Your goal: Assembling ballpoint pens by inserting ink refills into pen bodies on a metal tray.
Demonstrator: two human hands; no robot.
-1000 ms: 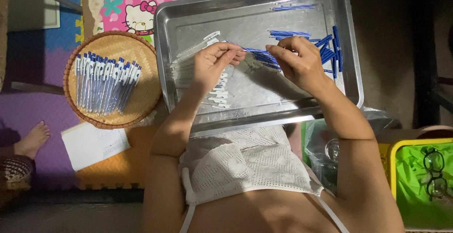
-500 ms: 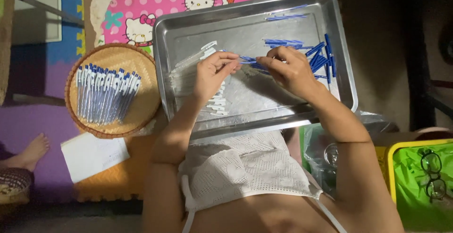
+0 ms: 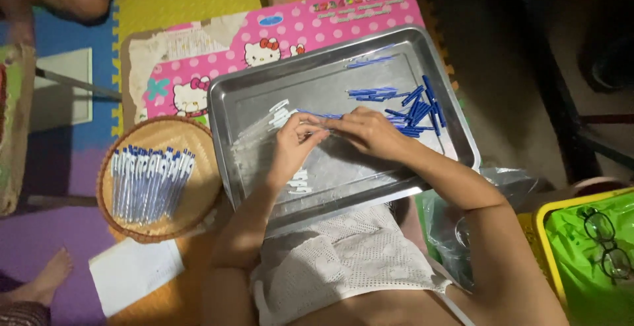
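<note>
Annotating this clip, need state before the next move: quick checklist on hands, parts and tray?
1. Left hand and right hand meet over the rectangular metal tray: ok.
2. Thin blue refill pinched between both hands: ok.
3. Whether refill is seated in a barrel: cannot tell.
4. Loose pile of blue refills beside right hand: ok.
5. Clear pen barrels by left hand: ok.
6. Round woven basket of assembled pens left of tray: ok.

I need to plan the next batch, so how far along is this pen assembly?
Done: a row of finished pens lies in the woven basket. In hand: the left hand and right hand meet over one piece in the metal tray. Left: loose blue parts and clear tubes there.
</note>
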